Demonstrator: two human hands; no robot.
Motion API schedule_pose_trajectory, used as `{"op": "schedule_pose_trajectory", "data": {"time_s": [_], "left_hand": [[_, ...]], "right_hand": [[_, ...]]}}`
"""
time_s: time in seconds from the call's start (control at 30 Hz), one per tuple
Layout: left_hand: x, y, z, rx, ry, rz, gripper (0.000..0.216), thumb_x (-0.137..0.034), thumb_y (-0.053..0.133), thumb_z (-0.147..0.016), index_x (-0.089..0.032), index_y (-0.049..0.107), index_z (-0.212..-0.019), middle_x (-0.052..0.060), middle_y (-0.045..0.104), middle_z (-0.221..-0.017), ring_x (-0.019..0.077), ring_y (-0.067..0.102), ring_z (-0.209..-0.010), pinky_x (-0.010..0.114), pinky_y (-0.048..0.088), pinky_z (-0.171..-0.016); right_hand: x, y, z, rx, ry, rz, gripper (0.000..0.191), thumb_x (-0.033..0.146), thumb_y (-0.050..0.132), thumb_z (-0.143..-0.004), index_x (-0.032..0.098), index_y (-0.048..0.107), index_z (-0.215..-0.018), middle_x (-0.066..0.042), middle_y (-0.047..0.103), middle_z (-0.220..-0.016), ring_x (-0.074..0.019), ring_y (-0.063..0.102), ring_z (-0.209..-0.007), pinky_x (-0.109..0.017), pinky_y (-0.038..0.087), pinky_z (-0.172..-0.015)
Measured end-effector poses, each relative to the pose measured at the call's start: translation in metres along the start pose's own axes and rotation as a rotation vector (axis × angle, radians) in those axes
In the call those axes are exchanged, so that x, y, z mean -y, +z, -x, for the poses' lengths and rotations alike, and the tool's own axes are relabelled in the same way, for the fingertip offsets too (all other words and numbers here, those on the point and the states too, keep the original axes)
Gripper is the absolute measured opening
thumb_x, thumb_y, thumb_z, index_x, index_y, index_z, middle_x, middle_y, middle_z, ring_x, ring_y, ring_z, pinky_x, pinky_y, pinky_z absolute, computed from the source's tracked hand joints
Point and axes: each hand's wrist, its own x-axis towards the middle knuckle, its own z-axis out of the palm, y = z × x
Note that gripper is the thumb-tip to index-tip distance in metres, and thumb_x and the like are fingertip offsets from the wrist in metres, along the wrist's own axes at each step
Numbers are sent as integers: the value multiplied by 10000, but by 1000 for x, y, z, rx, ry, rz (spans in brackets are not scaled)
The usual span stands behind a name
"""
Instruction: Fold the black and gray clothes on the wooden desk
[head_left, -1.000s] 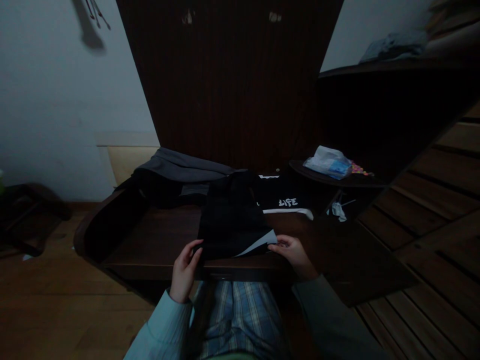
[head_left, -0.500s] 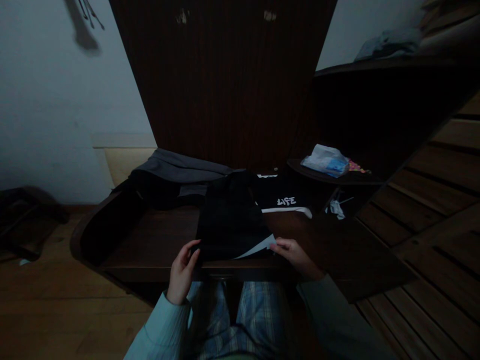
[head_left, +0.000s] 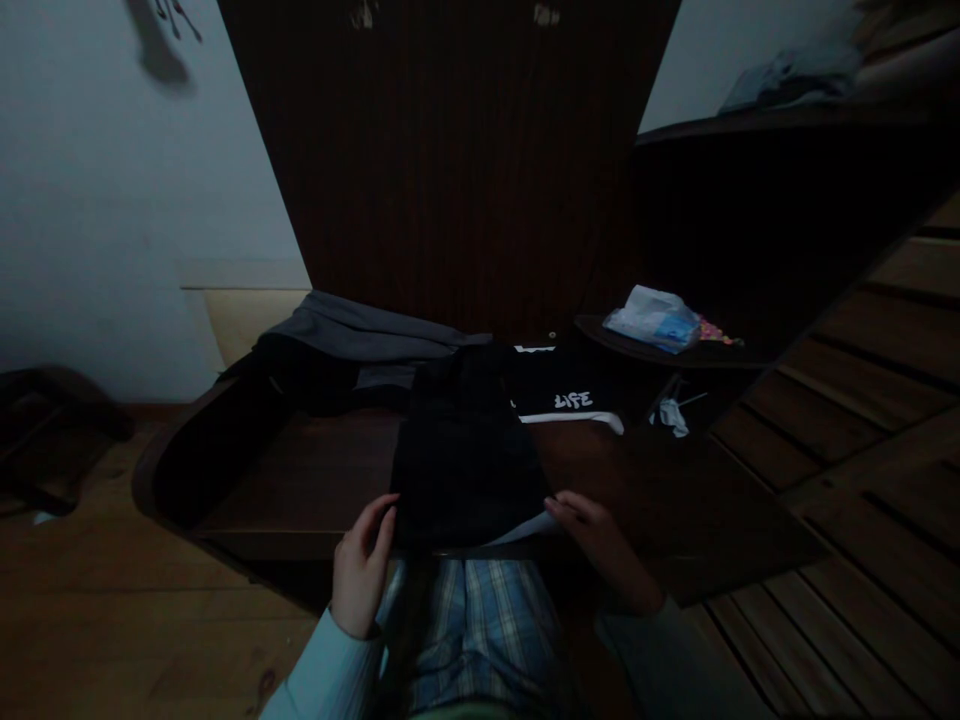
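A black garment [head_left: 465, 470] lies spread on the dark wooden desk [head_left: 322, 470], its near end at the desk's front edge. My left hand [head_left: 361, 565] pinches the garment's left edge between thumb and fingers. On the other side, my right hand [head_left: 600, 540] has its fingers closed on the near right corner, where a strip of pale underside shows. Behind the garment to the right lies a folded black piece of clothing [head_left: 551, 382] with white lettering and a white band. A grey and black garment [head_left: 360, 330] is heaped along the back left, touching the black one.
A small side shelf [head_left: 637, 345] holds a white and blue plastic packet [head_left: 656, 320]. Below it is a crumpled white scrap [head_left: 673, 415]. The desk's raised curved side [head_left: 180, 450] stands at left. Grey cloth [head_left: 795, 78] rests on the upper right shelf.
Both hands have come slightly nearer to me, drawing the garment's near end over the front edge. Less of its pale underside shows at the right corner.
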Motion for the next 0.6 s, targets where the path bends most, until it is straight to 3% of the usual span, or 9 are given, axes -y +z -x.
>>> {"op": "schedule_pose_trajectory", "data": {"time_s": [0.2, 0.43, 0.6], "left_hand": [[12, 4, 7, -51, 31, -170, 339, -401, 442, -755, -201, 594, -983, 38, 674, -936, 205, 620, -879, 276, 478, -749], [4, 3, 10, 19, 31, -427, 256, -297, 413, -786, -258, 610, -945, -10, 698, -831, 161, 651, -725, 220, 478, -603], [2, 5, 10, 4, 34, -488, 239, -271, 414, -807, -254, 603, -952, -9, 696, -837, 157, 650, -718, 218, 467, -600]], "right_hand": [[-10, 12, 2, -126, -56, 194, 222, 334, 530, -700, 187, 557, -864, 40, 456, -527, -139, 479, -517, -255, 375, -523], [-2, 15, 15, -197, -150, 570, 242, 319, 460, -775, 189, 544, -961, -15, 540, -658, -172, 524, -628, -302, 390, -635], [-6, 20, 13, -269, -195, 654, 272, 330, 406, -824, 172, 516, -1016, -64, 576, -770, -196, 536, -686, -327, 403, -645]]}}
